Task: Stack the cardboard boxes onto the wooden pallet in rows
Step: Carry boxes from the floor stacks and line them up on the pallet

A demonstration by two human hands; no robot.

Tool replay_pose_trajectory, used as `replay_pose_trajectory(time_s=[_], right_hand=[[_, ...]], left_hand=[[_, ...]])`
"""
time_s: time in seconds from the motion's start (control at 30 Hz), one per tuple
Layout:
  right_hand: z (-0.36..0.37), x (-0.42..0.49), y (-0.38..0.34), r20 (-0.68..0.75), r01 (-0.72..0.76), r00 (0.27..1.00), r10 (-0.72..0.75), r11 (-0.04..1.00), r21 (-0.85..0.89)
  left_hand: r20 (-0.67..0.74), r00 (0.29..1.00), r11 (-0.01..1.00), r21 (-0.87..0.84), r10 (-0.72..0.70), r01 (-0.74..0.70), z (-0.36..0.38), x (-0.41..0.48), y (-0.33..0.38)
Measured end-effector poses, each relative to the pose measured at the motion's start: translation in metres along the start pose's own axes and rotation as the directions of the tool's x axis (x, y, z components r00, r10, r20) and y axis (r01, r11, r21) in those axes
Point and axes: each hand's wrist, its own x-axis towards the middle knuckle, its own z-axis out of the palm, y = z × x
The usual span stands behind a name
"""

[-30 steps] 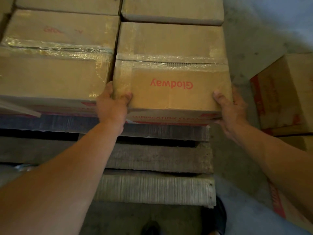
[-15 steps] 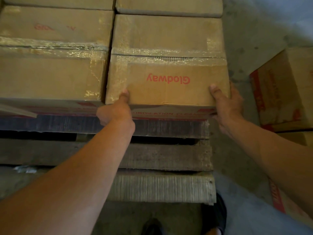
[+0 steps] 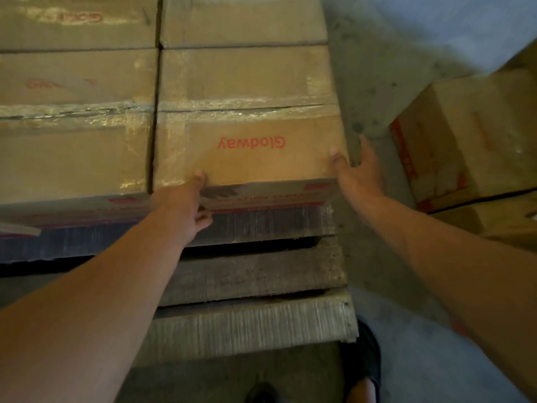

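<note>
Leftmost, a brown cardboard box sealed with glossy clear tape (image 3: 72, 158) sits on the weathered grey wooden pallet (image 3: 255, 274), with a second row of like brown boxes (image 3: 78, 21) lying directly behind it. Only a thin dark seam parts it from its neighbour to the right. Just past that seam the left hand (image 3: 186, 205) grasps the near left corner of the brown cardboard box printed with red Glodway lettering (image 3: 247, 161). The thumb lies flat on the top face by the near edge, and the fingers curl against the red-banded front face below. This Glodway box rests on the pallet at the right end of the front row, its back against the row behind. Bare planks of the pallet show in front of it. At its near right corner the right hand (image 3: 360, 170) is released rather than clenched: the thumb rests on the top face by the corner, while the fingers stretch straight along the box's right side. Beyond lies the pale concrete floor (image 3: 383, 68). On it, apart from the pallet, a brown cardboard carton with red markings (image 3: 465, 132) sits turned at an angle atop another carton (image 3: 499, 222). Dark shoes (image 3: 363, 353) stand on the floor by the pallet's near right corner.
</note>
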Motion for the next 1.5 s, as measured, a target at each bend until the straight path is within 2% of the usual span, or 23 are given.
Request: replay_pose_trajectory(time_s=[0.03, 0.07, 0.13, 0.17, 0.23, 0.3, 0.4, 0.53, 0.6, 0.7, 0.87, 0.93, 1.0, 1.13, 1.23, 1.3, 1.4, 1.5], right_hand=[[-0.011, -0.005, 0.001, -0.055, 0.001, 0.998, -0.003, 1.000, -0.024], [-0.024, -0.010, 0.003, -0.113, 0.007, 0.994, -0.011, 0.999, -0.036], [-0.059, -0.022, 0.008, -0.212, 0.025, 0.977, -0.034, 0.999, -0.047], [-0.080, -0.028, 0.012, -0.256, 0.029, 0.966, -0.042, 0.998, -0.052], [-0.128, -0.039, 0.021, -0.351, 0.014, 0.936, -0.034, 0.998, -0.059], [-0.180, -0.053, 0.035, -0.447, -0.036, 0.894, 0.000, 0.997, -0.073], [-0.262, -0.081, 0.064, -0.570, -0.107, 0.821, 0.045, 0.991, -0.075], [-0.351, -0.129, 0.119, -0.729, -0.201, 0.677, 0.099, 0.978, -0.053], [-0.382, -0.156, 0.152, -0.781, -0.282, 0.595, 0.188, 0.959, 0.016], [-0.410, -0.193, 0.203, -0.786, -0.371, 0.525, 0.328, 0.919, 0.136], [-0.422, -0.225, 0.264, -0.718, -0.370, 0.471, 0.512, 0.854, 0.367], [-0.421, -0.225, 0.279, -0.674, -0.364, 0.483, 0.559, 0.828, 0.426], [-0.420, -0.220, 0.290, -0.632, -0.352, 0.515, 0.580, 0.815, 0.461], [-0.420, -0.204, 0.305, -0.552, -0.330, 0.588, 0.592, 0.798, 0.504], [-0.420, -0.187, 0.309, -0.498, -0.282, 0.634, 0.592, 0.776, 0.564], [-0.419, -0.178, 0.309, -0.500, -0.232, 0.641, 0.583, 0.768, 0.597], [-0.413, -0.171, 0.313, -0.518, -0.147, 0.638, 0.569, 0.751, 0.644], [-0.409, -0.170, 0.316, -0.522, -0.114, 0.622, 0.583, 0.727, 0.677]], left_hand=[[0.010, 0.997, 0.982, 0.169, 0.082, -0.082, 0.006, -0.008, -0.006], [0.018, 0.981, 0.921, 0.342, 0.195, -0.189, 0.014, -0.018, -0.013], [0.064, 0.905, 0.721, 0.581, 0.420, -0.376, 0.033, -0.046, -0.022], [0.097, 0.872, 0.647, 0.631, 0.480, -0.427, 0.043, -0.063, -0.024], [0.170, 0.818, 0.576, 0.633, 0.549, -0.518, 0.068, -0.096, -0.026], [0.311, 0.756, 0.475, 0.624, 0.576, -0.620, 0.101, -0.132, -0.031], [0.538, 0.597, 0.311, 0.531, 0.595, -0.788, 0.159, -0.195, -0.045], [0.700, 0.407, 0.237, 0.333, 0.587, -0.913, 0.235, -0.267, -0.079], [0.772, 0.301, 0.204, 0.224, 0.560, -0.953, 0.269, -0.294, -0.101], [0.844, 0.182, 0.141, 0.128, 0.504, -0.982, 0.306, -0.321, -0.130], [0.915, -0.064, -0.085, -0.032, 0.399, -0.996, 0.346, -0.324, -0.155], [0.921, -0.078, -0.133, -0.029, 0.381, -0.991, 0.359, -0.321, -0.155], [0.926, -0.035, -0.122, 0.012, 0.377, -0.992, 0.374, -0.317, -0.153], [0.932, 0.093, -0.026, 0.109, 0.350, -0.994, 0.400, -0.309, -0.153], [0.931, 0.129, 0.018, 0.130, 0.342, -0.991, 0.419, -0.304, -0.158], [0.930, 0.146, 0.062, 0.133, 0.337, -0.989, 0.429, -0.299, -0.162], [0.925, 0.171, 0.187, 0.112, 0.339, -0.976, 0.433, -0.290, -0.164], [0.934, 0.210, 0.276, 0.129, 0.289, -0.952, 0.431, -0.285, -0.162]])
